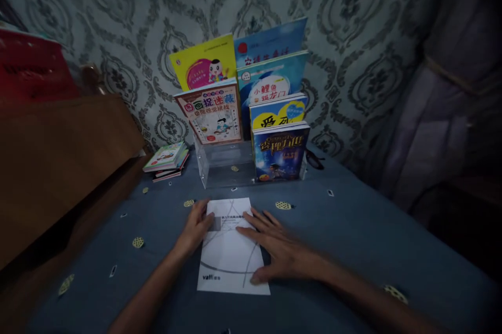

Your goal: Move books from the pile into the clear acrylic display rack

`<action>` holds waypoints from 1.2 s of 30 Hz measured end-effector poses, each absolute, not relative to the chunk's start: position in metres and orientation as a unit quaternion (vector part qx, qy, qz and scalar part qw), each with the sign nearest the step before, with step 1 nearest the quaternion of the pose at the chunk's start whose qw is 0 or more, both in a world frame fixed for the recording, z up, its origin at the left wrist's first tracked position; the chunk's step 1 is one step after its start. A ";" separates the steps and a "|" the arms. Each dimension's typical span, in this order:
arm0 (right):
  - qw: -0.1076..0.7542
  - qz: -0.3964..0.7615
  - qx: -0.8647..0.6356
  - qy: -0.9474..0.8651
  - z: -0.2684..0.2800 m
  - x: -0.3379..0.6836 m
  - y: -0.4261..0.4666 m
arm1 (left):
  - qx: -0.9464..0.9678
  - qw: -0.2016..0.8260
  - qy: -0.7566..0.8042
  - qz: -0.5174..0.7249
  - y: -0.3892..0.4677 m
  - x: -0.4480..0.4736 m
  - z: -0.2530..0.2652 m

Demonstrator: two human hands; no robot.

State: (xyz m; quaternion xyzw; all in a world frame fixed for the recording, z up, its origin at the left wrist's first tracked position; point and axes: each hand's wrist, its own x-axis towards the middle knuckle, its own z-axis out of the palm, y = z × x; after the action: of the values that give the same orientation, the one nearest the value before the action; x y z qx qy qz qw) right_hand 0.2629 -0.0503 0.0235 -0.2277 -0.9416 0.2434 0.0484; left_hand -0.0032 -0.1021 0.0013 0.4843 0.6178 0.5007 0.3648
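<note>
A white booklet with grey curved lines and "vatti" printed near its lower left corner lies flat on the blue cloth. At its upper left edge, my left hand is closed, the thumb resting over the cover and the other fingers bent at the edge. My right hand is open, its fingers spread across the booklet's right side with the thumb near the lower right. Just beyond the booklet stands a clear tiered book stand, holding several picture books and a dark blue book at the front right.
A small stack of books lies left of the stand. Dark glasses rest behind its right side. A wooden cabinet with a red item on top borders the left, and a tied curtain hangs at right.
</note>
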 end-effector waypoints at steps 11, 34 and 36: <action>0.075 0.249 -0.256 -0.931 0.028 0.268 -0.074 | 0.307 0.534 0.583 0.530 -0.114 -0.006 0.031; 0.368 0.283 -0.261 -0.847 0.050 0.245 -0.067 | 0.562 0.454 0.492 0.486 -0.133 -0.017 0.083; 0.348 0.269 -0.260 -0.860 0.051 0.246 -0.060 | 0.608 0.406 0.524 0.437 -0.129 -0.024 0.088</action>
State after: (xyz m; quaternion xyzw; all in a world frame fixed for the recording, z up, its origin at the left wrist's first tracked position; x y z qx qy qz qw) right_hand 0.2456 -0.0603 0.0511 -0.2598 -0.8595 0.2693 0.3481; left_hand -0.0245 -0.1295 0.0877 0.6083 0.5238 0.4366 0.4062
